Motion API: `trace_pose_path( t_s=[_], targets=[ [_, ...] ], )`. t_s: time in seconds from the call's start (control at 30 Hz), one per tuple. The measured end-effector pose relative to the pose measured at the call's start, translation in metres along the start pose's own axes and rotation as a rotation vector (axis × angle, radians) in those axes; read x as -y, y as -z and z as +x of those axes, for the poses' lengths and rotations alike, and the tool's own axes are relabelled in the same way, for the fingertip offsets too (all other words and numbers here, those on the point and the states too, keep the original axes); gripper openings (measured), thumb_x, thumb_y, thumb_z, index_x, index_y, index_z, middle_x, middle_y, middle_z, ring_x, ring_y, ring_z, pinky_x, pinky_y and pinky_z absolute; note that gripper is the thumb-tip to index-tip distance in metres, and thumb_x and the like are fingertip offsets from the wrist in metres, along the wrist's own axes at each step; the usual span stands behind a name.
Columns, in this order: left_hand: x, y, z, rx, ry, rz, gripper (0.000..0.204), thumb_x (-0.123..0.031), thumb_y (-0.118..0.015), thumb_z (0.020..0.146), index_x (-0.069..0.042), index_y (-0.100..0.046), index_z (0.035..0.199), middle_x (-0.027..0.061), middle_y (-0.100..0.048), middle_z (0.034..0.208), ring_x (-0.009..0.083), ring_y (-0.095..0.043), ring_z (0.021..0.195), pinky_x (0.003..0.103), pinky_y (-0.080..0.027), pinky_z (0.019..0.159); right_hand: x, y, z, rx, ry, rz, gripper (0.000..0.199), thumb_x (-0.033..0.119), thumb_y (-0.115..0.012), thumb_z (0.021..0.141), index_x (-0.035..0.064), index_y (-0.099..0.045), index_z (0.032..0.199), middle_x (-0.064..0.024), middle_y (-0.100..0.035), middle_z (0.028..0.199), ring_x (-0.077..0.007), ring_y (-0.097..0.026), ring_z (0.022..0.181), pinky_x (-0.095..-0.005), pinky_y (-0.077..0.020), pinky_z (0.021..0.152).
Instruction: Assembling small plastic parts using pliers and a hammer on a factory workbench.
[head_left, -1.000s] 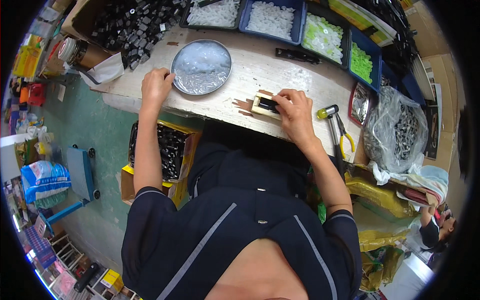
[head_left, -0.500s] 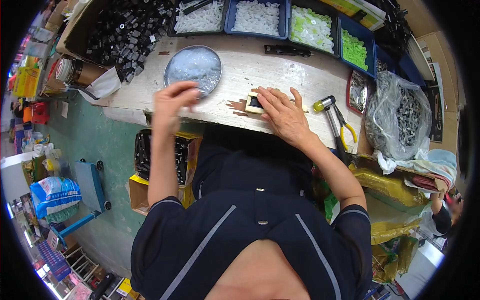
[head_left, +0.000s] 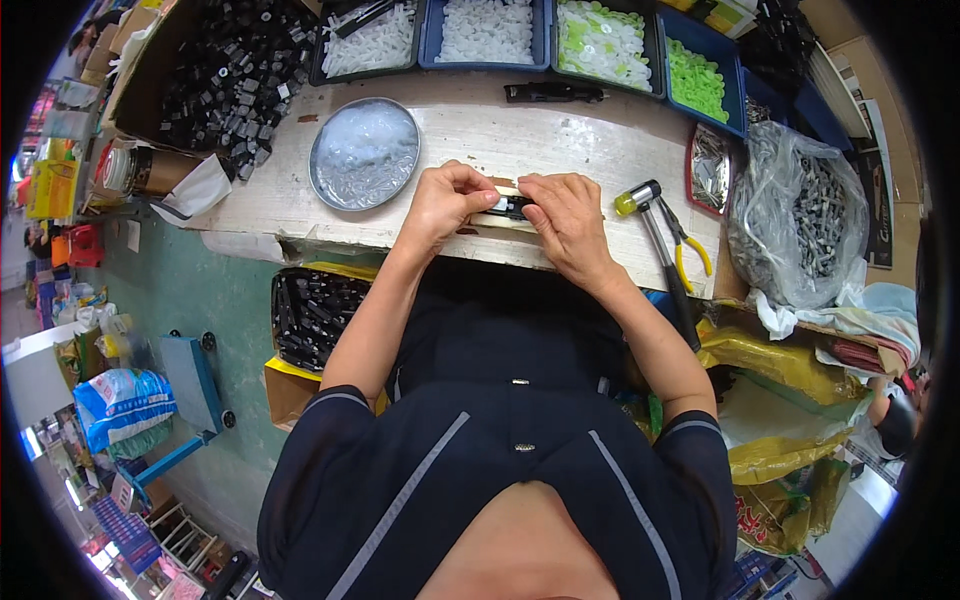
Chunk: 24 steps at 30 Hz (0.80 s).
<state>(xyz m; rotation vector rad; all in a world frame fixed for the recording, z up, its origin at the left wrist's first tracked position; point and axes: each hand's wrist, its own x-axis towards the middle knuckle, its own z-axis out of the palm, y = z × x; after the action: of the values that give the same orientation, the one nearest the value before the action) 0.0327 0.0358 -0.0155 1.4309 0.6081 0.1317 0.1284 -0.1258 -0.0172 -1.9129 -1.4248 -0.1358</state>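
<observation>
My left hand [head_left: 446, 203] and my right hand [head_left: 562, 219] meet at a small black part [head_left: 511, 208] that lies on a pale wooden block [head_left: 503, 222] near the front edge of the worn white workbench [head_left: 560, 140]. Fingertips of both hands pinch and press on the black part from either side. A round metal dish [head_left: 364, 153] of clear small pieces sits just left of my left hand.
Blue trays hold white pieces [head_left: 488, 28] and green pieces [head_left: 694, 80] at the back. A box of black parts [head_left: 222, 75] is back left. A small mallet [head_left: 657, 236] and yellow-handled pliers [head_left: 686, 248] lie at the right, beside a bag of metal parts [head_left: 810, 215]. A box of black parts [head_left: 312, 315] sits below the bench.
My left hand has left the metal dish and come right to the black part on the block. My right hand stays on the part.
</observation>
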Motion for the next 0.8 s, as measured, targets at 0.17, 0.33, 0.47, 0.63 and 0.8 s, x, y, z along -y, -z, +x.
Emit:
trace_pose_path(
  t_s=[0.17,0.33,0.47,0.63,0.8],
  targets=[
    [0.007,-0.002,-0.006,-0.029,0.011,-0.146,0.008,-0.004,-0.068,0.074,-0.001,-0.061,0.075,0.0007,-0.052,0.062,0.0038,-0.039,0.043,0.018,-0.026,0.036,-0.001,-0.004,0.002,-0.010,-0.047,-0.018,0.019,0.019,-0.055,0.084,0.0045,-0.058,0.096,-0.0060,-0.060,0.094,-0.0217,-0.051,0.086,-0.0353,-0.0342,0.080],
    [0.028,-0.003,-0.005,-0.075,-0.240,-0.065,0.004,-0.001,-0.067,0.075,0.001,-0.063,0.077,-0.0021,-0.047,0.072,0.0031,-0.039,0.047,0.017,-0.027,0.037,0.002,-0.007,0.004,0.000,-0.099,-0.022,0.016,0.020,-0.053,0.085,0.0054,-0.057,0.091,-0.0052,-0.060,0.087,-0.0215,-0.051,0.082,-0.0354,-0.0347,0.078],
    [0.020,-0.003,-0.008,-0.065,-0.133,-0.094,0.003,0.000,-0.066,0.076,0.001,-0.064,0.077,-0.0031,-0.045,0.075,0.0029,-0.042,0.053,0.017,-0.030,0.042,-0.002,-0.009,0.003,-0.028,-0.140,-0.009,0.016,0.020,-0.052,0.086,0.0060,-0.057,0.087,-0.0051,-0.059,0.083,-0.0218,-0.051,0.079,-0.0354,-0.0352,0.077],
    [0.029,-0.002,0.000,-0.082,-0.281,0.023,0.005,-0.003,-0.068,0.073,-0.001,-0.067,0.077,0.0013,-0.050,0.075,0.0091,-0.049,0.066,0.023,-0.040,0.056,-0.001,-0.008,0.005,-0.017,-0.191,0.009,0.015,0.019,-0.052,0.086,0.0052,-0.058,0.085,-0.0059,-0.060,0.083,-0.0229,-0.052,0.079,-0.0349,-0.0363,0.076],
    [-0.001,-0.006,0.001,-0.036,-0.374,0.502,0.009,-0.006,-0.067,0.070,-0.002,-0.066,0.077,0.0083,-0.052,0.072,0.0196,-0.055,0.067,0.030,-0.046,0.062,-0.022,0.007,0.007,-0.205,-0.192,0.094,0.007,0.006,-0.058,0.079,0.0015,-0.060,0.084,-0.0125,-0.060,0.083,-0.0291,-0.056,0.077,-0.0364,-0.0450,0.068]
  ],
)
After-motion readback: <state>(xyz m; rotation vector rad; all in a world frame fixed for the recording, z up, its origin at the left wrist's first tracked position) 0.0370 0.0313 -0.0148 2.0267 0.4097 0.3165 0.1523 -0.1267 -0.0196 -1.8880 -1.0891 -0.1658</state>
